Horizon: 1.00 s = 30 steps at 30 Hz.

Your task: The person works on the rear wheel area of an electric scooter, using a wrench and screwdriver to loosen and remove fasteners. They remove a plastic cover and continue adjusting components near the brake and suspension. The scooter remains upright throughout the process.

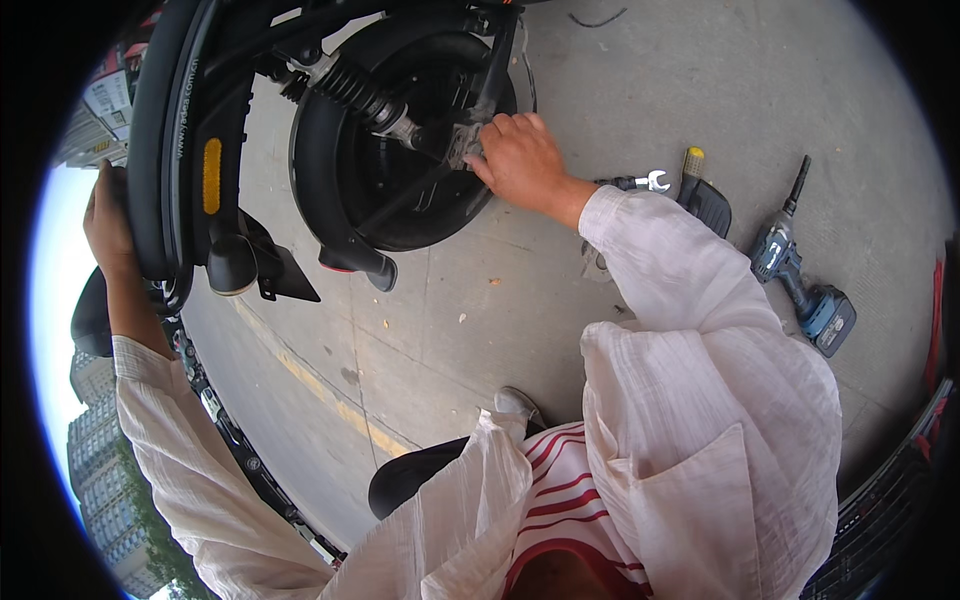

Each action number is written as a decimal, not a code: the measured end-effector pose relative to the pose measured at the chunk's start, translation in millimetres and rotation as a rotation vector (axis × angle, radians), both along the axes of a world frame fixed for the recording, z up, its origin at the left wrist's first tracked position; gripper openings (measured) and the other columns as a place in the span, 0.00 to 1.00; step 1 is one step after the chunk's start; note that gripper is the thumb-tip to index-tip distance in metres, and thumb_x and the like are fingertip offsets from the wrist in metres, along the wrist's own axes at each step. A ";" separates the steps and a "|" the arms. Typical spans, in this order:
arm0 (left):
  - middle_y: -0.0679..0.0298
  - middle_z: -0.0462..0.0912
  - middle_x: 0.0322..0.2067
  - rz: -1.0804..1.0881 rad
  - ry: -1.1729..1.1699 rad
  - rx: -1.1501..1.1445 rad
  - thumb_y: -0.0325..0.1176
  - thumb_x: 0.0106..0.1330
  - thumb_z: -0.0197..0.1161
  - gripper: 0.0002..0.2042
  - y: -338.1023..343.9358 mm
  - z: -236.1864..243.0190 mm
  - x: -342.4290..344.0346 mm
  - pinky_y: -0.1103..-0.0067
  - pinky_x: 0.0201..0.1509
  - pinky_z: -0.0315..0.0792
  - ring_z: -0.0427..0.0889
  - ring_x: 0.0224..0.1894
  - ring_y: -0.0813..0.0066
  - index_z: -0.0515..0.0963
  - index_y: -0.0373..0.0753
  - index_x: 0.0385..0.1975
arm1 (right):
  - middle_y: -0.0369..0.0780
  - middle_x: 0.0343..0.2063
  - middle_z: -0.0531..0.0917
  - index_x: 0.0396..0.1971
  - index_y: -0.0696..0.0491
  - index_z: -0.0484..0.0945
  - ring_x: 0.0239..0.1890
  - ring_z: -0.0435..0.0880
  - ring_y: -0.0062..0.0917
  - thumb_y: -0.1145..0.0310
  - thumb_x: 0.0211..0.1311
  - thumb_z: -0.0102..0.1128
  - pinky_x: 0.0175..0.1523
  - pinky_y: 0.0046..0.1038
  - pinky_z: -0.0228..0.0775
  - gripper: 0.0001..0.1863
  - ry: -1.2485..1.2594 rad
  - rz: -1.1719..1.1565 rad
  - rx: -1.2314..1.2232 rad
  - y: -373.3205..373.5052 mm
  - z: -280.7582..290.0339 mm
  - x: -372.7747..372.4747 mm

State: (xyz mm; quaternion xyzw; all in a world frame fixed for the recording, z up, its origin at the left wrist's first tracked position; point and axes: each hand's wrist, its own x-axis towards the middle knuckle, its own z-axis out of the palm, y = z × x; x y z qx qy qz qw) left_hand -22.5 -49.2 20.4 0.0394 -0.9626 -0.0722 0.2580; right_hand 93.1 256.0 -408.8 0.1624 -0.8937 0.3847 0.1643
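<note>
Just left of R hand (525, 160) sits blk wheel (405, 200) w/ shock (360, 95).

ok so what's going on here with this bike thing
A person is handling a black two-wheeler. The left hand is against its side edge, while the right hand is at the wheel, near the lower end of the shock absorber. The fingers meet something pale and see-through there; its exact nature is unclear. On the ground to the right lie a blue and black power tool and an open-ended wrench, neither in hand.
</note>
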 end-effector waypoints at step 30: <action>0.64 0.85 0.32 -0.014 -0.041 0.063 0.53 0.69 0.58 0.24 -4.3 3.5 -1.8 0.82 0.49 0.69 0.79 0.36 0.77 0.86 0.35 0.37 | 0.45 0.41 0.74 0.45 0.61 0.71 0.45 0.75 0.37 0.59 0.58 0.68 0.54 0.38 0.63 0.24 0.002 0.040 -0.028 2.4 -6.5 -2.0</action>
